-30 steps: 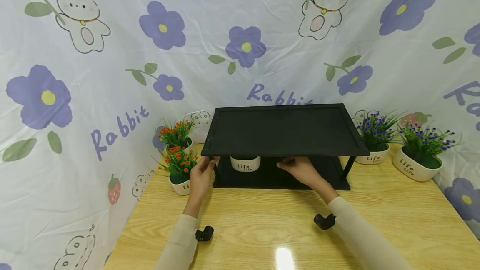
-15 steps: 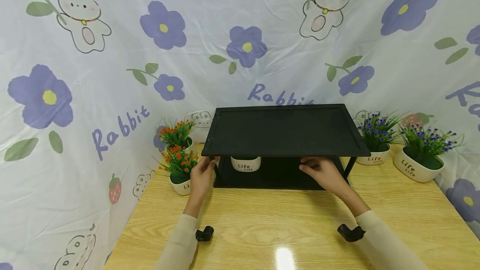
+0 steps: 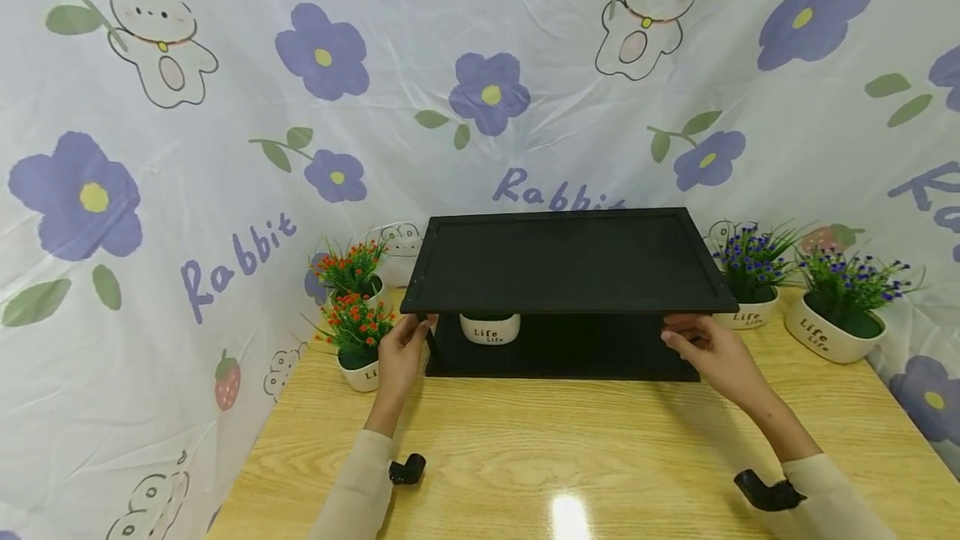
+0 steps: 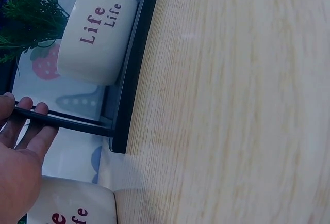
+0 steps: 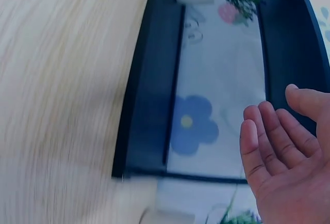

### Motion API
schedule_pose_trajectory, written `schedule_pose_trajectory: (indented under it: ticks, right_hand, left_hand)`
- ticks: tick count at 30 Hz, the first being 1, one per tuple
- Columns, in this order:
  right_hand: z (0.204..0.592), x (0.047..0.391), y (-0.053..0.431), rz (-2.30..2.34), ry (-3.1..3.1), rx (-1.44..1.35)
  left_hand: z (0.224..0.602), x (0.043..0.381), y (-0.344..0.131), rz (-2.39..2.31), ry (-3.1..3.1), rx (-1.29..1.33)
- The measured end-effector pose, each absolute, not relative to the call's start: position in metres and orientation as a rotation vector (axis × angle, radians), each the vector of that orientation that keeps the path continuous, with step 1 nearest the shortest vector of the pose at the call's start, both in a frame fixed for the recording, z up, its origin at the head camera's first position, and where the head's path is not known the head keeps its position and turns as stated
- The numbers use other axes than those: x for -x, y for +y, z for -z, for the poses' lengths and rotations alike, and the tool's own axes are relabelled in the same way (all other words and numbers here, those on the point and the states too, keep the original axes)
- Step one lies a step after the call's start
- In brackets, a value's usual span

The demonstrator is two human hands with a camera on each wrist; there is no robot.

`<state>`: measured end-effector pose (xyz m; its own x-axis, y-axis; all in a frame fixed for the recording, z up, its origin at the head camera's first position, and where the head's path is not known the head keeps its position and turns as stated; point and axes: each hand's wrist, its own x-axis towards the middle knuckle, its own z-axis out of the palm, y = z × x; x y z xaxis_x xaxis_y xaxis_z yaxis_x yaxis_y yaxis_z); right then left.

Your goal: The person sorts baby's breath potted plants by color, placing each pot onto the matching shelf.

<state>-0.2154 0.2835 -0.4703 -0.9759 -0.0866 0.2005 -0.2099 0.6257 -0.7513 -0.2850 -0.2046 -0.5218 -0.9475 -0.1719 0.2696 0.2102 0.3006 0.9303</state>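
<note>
black shelf [image 3: 562, 261]: on the wooden table [image 3: 525, 448], far side
left hand [image 3: 400, 357]: curled round the left post [image 4: 77, 125]
right hand [image 3: 716, 361]: fingers loosely extended, by the shelf's right end
white pot [image 3: 490, 332]: on the lower board [image 3: 592, 348], left of centre

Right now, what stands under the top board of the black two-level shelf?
One white rounded pot marked "Life", with green foliage, stands left of centre on the lower black board. In the head view, the top board hides most foliage and the lower board's back.
</note>
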Motion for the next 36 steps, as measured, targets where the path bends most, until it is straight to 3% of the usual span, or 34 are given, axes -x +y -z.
schedule_pose_trajectory:
  ticks: [20, 36]
  right_hand:
    - [0.474, 0.191, 0.398, -1.361, -2.427, -0.011]
    - [0.494, 0.184, 0.451, -1.176, -2.444, 0.444]
  left_hand:
    - [0.520, 0.285, -0.207, 1.659, -2.247, 0.048]
    - [0.518, 0.283, -0.202, 1.685, -2.269, 0.007]
